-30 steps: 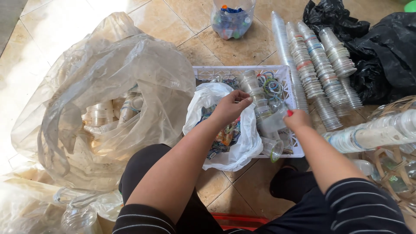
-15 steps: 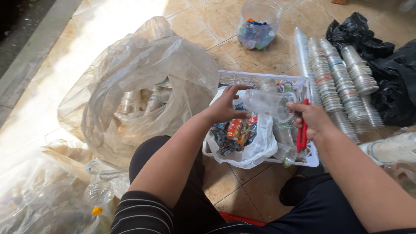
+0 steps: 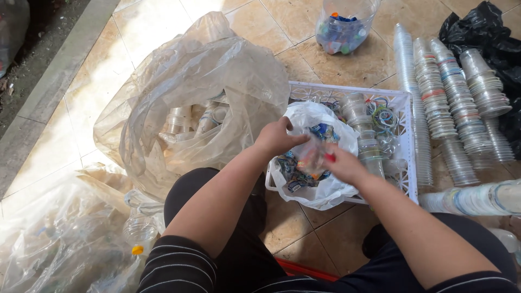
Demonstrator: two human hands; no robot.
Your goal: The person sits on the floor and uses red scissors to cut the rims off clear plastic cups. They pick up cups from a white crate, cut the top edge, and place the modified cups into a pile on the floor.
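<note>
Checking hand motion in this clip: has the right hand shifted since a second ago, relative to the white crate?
Yes. The right hand has come leftward from the white crate's right side to over the white bag, meeting the left hand.

Bright daylight fills the scene, glaring off the pale floor tiles [image 3: 353,65] and the clear plastic bag [image 3: 195,97]. Shadows are soft and short. The right hand [image 3: 339,163] is motion-blurred; the rest is sharp, with slight wide-angle bending at the edges.
</note>
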